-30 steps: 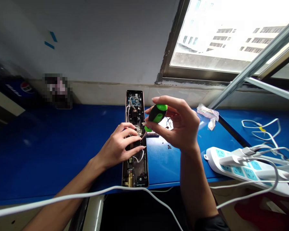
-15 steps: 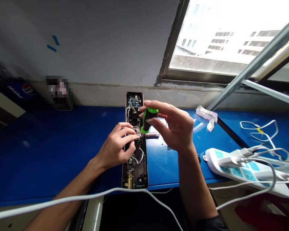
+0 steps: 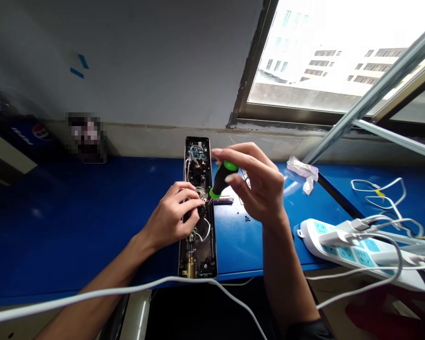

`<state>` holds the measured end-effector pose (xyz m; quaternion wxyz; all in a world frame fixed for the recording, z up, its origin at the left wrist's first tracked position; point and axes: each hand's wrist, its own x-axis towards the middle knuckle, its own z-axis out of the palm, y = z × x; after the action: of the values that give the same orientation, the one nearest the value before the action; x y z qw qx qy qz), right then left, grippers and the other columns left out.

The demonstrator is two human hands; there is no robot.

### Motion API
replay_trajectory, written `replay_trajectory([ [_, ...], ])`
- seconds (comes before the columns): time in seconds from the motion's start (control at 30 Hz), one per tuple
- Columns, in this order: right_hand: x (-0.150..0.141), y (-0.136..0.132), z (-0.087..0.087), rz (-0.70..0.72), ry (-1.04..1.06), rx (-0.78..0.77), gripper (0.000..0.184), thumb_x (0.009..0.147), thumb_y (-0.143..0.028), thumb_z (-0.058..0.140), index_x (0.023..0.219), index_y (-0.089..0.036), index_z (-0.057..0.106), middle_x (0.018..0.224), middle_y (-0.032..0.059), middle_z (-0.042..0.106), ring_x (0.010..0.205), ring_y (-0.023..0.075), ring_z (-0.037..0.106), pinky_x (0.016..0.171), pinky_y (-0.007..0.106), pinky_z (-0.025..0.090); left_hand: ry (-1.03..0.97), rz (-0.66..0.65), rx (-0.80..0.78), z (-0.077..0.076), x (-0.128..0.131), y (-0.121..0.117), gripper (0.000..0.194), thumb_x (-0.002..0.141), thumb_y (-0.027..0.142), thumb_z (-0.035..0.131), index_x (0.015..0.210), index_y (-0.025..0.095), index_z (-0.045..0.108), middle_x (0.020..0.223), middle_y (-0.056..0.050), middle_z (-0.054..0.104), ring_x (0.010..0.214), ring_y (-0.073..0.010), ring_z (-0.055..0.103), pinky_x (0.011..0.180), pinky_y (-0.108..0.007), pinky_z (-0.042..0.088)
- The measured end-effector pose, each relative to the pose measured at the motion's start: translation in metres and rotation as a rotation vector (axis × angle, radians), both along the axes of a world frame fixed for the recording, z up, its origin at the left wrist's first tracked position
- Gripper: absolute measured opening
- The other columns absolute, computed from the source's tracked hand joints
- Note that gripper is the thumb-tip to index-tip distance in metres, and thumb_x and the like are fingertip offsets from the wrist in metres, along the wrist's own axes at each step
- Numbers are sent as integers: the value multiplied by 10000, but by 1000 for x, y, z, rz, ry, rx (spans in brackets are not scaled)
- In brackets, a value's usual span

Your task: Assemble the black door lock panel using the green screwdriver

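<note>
An opened electronic door lock [image 3: 206, 248] lies lengthwise on the blue table, its inside facing up with a circuit board, white wires and a brass-coloured cylinder. Bent over its middle, my left hand [image 3: 179, 208] presses thumb and fingertips together on a small part; the fingers hide what that is. Between the thumb and fingers of my right hand [image 3: 257, 184] is a screwdriver [image 3: 224, 179] with a black and green handle. It leans, handle up and to the right, and its tip goes down beside my left fingertips into the lock's middle.
Small dark screws [image 3: 247, 218] lie on the blue table [image 3: 127, 189] right of the lock. A white power strip [image 3: 343, 250] with plugs and cables sits at the right. One white cable [image 3: 102, 292] crosses low in front. A plastic wrapper [image 3: 302, 170] lies near the window.
The screwdriver's handle has tilted slightly to the right and turned, and my right fingers have shifted and opened a little around it. My left hand stays in place.
</note>
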<state>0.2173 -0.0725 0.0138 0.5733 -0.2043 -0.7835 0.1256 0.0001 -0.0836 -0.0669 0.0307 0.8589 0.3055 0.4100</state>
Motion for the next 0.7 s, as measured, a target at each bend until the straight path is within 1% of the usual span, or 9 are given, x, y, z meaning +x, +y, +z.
replay_trajectory([
  [0.1,-1,-2,-1,85,-25,-139,388,1051,-274,504,1409,-295,651,1299,61,705,1172,246,701,993,473,621,3,-3,-16,0,0,0,217,904,62,609,1036,134,766,1007,-105,736,1141,-292,568,961,-474,557],
  [0.17,-1,0,-3,84,5,-135,360,1016,-276,596,1363,-309,683,1209,50,737,1072,233,731,904,446,655,4,-2,-15,0,0,-1,213,908,63,608,1032,134,765,1004,-104,736,1142,-291,566,961,-472,557],
  [0.23,-1,4,-4,43,38,-51,331,923,-315,754,1254,-335,745,1092,27,738,949,201,724,812,391,660,6,0,-9,0,0,0,209,912,66,607,1031,133,765,1011,-106,735,1142,-290,561,960,-472,558],
  [0.3,-1,6,-4,16,43,23,329,879,-364,807,1205,-340,768,1042,20,708,919,182,697,792,360,644,8,2,-9,-1,0,0,210,917,70,605,1036,138,764,1019,-105,735,1145,-289,557,962,-475,556],
  [0.37,-1,5,-2,39,14,4,299,975,-362,684,1266,-323,742,1136,40,700,1027,196,695,885,382,629,8,1,-17,-1,0,1,212,919,72,605,1042,144,761,1023,-103,735,1148,-288,558,964,-477,556],
  [0.47,-2,1,1,130,-31,-109,387,1068,-248,470,1407,-304,648,1332,51,686,1190,224,684,1019,443,593,8,-3,-23,-2,0,2,205,916,75,610,1039,141,759,1021,-104,735,1153,-290,562,968,-478,555],
  [0.53,-3,2,0,143,-3,-103,380,1035,-229,561,1392,-317,658,1251,37,722,1108,212,714,959,416,618,11,-1,-21,-3,0,1,200,918,77,612,1039,136,760,1023,-107,735,1153,-290,562,971,-479,553],
  [0.63,-2,5,-1,60,49,12,373,883,-270,807,1248,-327,751,1037,14,706,932,175,697,820,344,626,8,6,-10,-2,0,1,205,924,81,609,1049,143,760,1030,-104,736,1152,-288,560,967,-476,555],
  [0.7,-1,5,-1,52,25,13,352,913,-311,775,1264,-306,746,1090,36,689,985,184,684,864,361,618,3,7,-9,-2,0,0,210,925,82,605,1048,154,760,1027,-99,736,1150,-287,561,965,-477,557],
])
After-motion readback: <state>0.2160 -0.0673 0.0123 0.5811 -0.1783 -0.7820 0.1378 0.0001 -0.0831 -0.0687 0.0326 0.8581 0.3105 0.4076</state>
